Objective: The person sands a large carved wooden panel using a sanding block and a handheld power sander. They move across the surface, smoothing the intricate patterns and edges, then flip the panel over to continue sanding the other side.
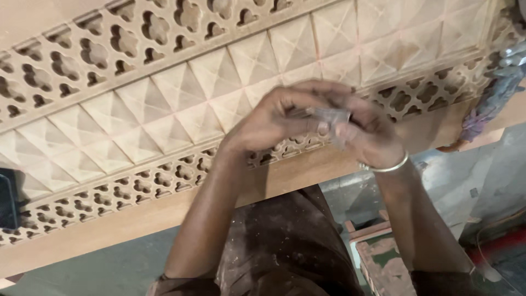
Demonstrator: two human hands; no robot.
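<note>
Hands together above a carved wooden panel (164,104), fingertips meeting over a small grey, part-clear piece (330,116). Left hand (274,123) curled, thumb and forefinger pinching the near end of that piece; right hand (368,134) closed round its other end, a pale metal bangle (390,167) at the wrist. Held up off the work, probably to keep both ends free for the fingers (too blurred to tell what kind of thing it is). Long axis roughly level, left to right across the view, far end tipped a little down into the right palm. Beneath: pyramid-cut squares in a row along the panel's middle, pierced quatrefoil fretwork in bands above and below, a plain flat rail along the near edge. Further out, a dusty brown apron (285,246) at the lap, a dark object (8,200) at the left edge, bundled grey cloth (496,93) at the right.
</note>
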